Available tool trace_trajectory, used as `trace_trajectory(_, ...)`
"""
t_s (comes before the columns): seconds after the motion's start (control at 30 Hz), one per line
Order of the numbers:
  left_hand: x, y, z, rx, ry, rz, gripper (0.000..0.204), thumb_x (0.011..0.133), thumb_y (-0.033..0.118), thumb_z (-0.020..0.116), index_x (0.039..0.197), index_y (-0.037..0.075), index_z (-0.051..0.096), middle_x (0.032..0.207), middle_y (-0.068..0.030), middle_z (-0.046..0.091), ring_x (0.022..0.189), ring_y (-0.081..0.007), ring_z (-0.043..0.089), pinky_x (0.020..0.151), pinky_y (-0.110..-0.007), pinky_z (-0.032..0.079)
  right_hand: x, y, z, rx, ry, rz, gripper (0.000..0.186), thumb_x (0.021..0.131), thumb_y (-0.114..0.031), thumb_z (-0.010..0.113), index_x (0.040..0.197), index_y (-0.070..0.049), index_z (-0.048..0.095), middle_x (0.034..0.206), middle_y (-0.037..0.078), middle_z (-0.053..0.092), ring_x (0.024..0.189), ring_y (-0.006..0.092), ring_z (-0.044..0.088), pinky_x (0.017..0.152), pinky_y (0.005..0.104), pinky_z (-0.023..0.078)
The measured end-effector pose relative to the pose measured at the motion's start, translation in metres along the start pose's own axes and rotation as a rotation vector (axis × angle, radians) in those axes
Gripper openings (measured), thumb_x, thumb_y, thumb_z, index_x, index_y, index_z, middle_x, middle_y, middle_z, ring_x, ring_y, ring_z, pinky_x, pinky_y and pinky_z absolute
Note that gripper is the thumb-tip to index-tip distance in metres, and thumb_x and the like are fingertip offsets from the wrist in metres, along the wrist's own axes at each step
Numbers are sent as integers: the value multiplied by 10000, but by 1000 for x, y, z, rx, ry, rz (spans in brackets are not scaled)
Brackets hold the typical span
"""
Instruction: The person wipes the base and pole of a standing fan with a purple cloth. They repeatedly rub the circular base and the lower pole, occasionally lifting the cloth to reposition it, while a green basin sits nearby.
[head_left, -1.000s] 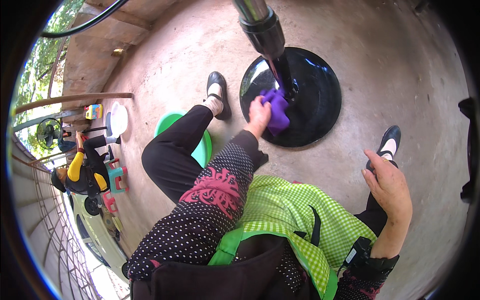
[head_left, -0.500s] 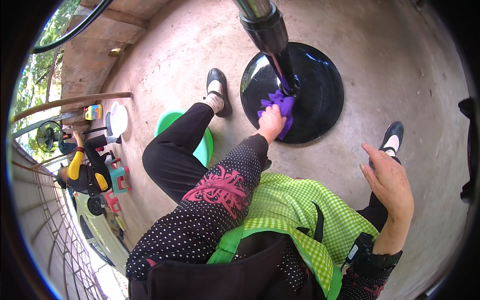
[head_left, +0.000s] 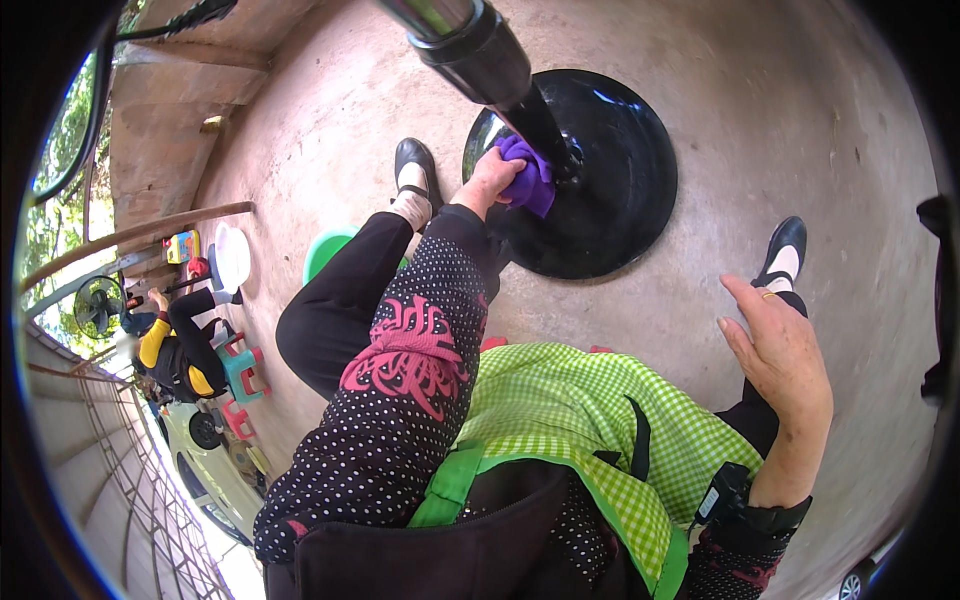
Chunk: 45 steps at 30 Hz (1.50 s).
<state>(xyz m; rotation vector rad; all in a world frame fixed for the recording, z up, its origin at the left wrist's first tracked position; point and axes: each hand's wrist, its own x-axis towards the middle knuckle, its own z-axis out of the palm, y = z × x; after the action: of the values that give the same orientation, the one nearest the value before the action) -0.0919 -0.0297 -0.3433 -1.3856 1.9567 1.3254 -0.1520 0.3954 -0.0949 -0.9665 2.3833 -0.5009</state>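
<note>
A glossy black round base point(head_left: 615, 215) of a stand lies on the concrete floor in front of me, its black pole point(head_left: 545, 130) rising from the middle and leaning up to the left in the picture. My left hand point(head_left: 490, 180) is closed on a crumpled purple cloth point(head_left: 530, 182), pressed to the left part of the base beside the foot of the pole. My right hand point(head_left: 782, 355) hangs over my right leg, empty, with thumb and forefinger apart; its other fingers are partly hidden.
A green basin point(head_left: 326, 252) stands by my left leg. Farther left, another person point(head_left: 180, 345) sits near a white basin point(head_left: 233, 258), a small black fan point(head_left: 99, 306) and a teal stool point(head_left: 240, 368). A parked car point(head_left: 210, 465) is behind them.
My left hand has slid the purple cloth up and left across the base, around the near-left side of the pole's foot. The view has shifted slightly; my right hand stays nearly still.
</note>
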Motion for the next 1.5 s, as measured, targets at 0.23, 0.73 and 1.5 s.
trace_trajectory(0.23,7,-31,4,-1015,-492,-235,347,1004,322,501,1269,113,586,1199,-104,660,1094,-352,631,733,-477,610,6,-4,-1,-23,-34,32,417,872,-143,692,1269,-76,580,924,159,646,890,342,637,801,445,501)
trace_trajectory(0.73,-56,-2,-39,-2019,-325,97,406,971,385,524,1203,67,622,1121,-143,668,968,-407,652,716,-439,637,14,-3,9,110,-211,66,400,925,-176,635,1300,-50,578,1008,192,671,949,345,644,860,408,509)
trace_trajectory(1.5,-156,121,-160,-1872,-275,723,365,941,399,555,1098,90,669,1099,-157,698,1019,-362,666,811,-514,604,5,-248,105,1933,-1028,-78,364,1000,-146,504,1334,-6,548,1293,54,626,1162,151,587,1053,342,436)
